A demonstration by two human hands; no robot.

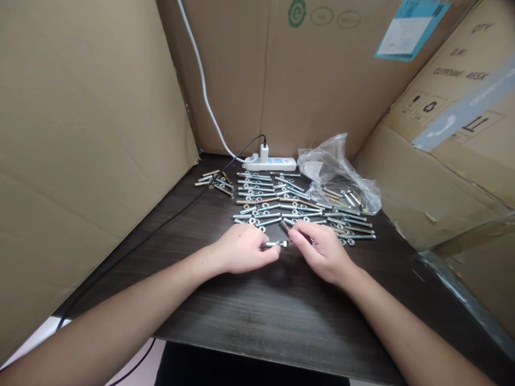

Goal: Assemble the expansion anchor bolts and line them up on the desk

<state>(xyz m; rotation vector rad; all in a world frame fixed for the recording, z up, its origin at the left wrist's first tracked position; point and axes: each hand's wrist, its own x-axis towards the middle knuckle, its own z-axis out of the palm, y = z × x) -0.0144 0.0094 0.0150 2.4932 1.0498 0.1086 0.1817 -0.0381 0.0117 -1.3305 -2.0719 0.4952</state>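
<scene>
My left hand is closed round a metal bolt, an expansion anchor by its look, with a nut at the end that points right. Its other end is hidden in my palm. Just to the right of the nut is my right hand, thumb and fingers drawn together in a pinch; whatever is between the fingertips is too small to make out. Behind both hands, rows of loose bolts, sleeves, nuts and washers lie on the dark table.
A white power strip with a plugged-in adapter lies at the back. A black cable crosses the table's left side. A clear plastic bag with more bolts sits back right. Cardboard walls enclose the table.
</scene>
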